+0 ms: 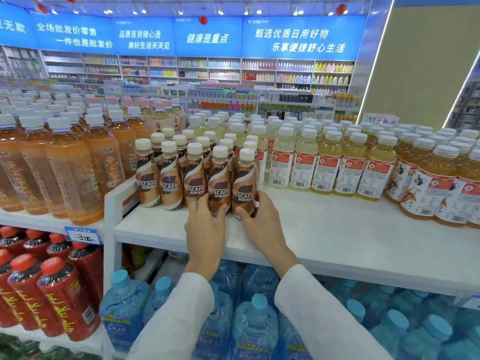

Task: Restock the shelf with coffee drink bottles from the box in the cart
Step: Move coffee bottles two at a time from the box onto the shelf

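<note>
Up front, both hands reach forward and slightly up from white sleeves (pixel 181 320) to the front row of Nescafé coffee drink bottles (pixel 168 178), side by side and almost touching. The left hand (pixel 205 227) has its back to the camera. Its fingers lie against the foot of the third bottle (pixel 193 183) in that row and its thumb against the fourth bottle (pixel 219 185), without wrapping round either. The right hand (pixel 262 222) grips the rightmost bottle (pixel 242 183) low down, with the thumb on its front and the fingers curled round its right side.

The coffee bottles stand upright in tight rows near the left end of the white shelf (pixel 337 229), set back from its front edge. Each has a cream cap and a brown and white swirl label reading "NESCAFE", with Chinese characters beneath that are too small to read.

To their right are pale yellow drink bottles (pixel 324 165) with red and white labels and barcodes. On the next shelf to the left are orange tea bottles (pixel 75 172), and a price tag (pixel 83 236) on its front edge reads "3.00". Below are red bottles (pixel 59 294) with yellow characters and blue-capped water jugs (pixel 254 328). A blue banner (pixel 207 37) overhead reads "健康是重点".
</note>
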A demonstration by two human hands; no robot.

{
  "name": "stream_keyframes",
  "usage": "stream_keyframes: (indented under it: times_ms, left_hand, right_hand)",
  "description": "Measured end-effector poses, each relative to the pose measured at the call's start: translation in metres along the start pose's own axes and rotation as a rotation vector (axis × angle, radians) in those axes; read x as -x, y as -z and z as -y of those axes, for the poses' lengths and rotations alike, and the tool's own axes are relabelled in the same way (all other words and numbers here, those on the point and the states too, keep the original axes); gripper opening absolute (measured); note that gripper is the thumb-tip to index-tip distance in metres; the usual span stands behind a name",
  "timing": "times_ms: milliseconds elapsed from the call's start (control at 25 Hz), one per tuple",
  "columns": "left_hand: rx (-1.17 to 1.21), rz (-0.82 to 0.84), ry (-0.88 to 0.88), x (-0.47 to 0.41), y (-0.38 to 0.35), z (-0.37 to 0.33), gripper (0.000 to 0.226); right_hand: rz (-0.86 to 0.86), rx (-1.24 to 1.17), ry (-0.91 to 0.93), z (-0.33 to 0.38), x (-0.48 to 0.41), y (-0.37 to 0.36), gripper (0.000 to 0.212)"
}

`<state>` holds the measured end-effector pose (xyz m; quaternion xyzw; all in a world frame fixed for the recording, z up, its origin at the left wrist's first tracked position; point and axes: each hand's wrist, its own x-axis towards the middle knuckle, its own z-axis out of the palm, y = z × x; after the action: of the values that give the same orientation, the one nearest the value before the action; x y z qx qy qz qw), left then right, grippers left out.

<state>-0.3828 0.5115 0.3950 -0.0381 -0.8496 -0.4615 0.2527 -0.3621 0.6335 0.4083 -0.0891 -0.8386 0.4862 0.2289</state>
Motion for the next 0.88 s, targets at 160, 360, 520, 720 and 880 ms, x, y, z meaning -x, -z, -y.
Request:
stream_keyframes:
  times_ms: [160,360,520,720,880]
  left_hand:
    - [-0.028,0.056,-0.004,0.003,0.005,-0.001,0.043]
    - [-0.022,0.081,0.041,0.038,0.041,0.000,0.051]
    - [0.036,0.011,0.118,0.111,0.088,0.021,0.051]
    - [-0.018,-0.102,0.365,0.229,0.152,0.078,0.046]
    - [-0.094,-0.177,0.598,0.312,0.197,0.128,0.056]
  right_hand:
    - [0.023,-0.022,-0.003,0.007,0.013,0.013,0.056]
    - [0.089,0.004,0.066,0.004,0.070,0.045,0.056]
    - [0.189,-0.126,0.151,-0.005,0.128,0.057,0.042]
    - [0.491,-0.257,0.189,-0.021,0.202,0.010,0.040]
    - [0.776,-0.174,0.130,-0.038,0.262,-0.057,0.045]
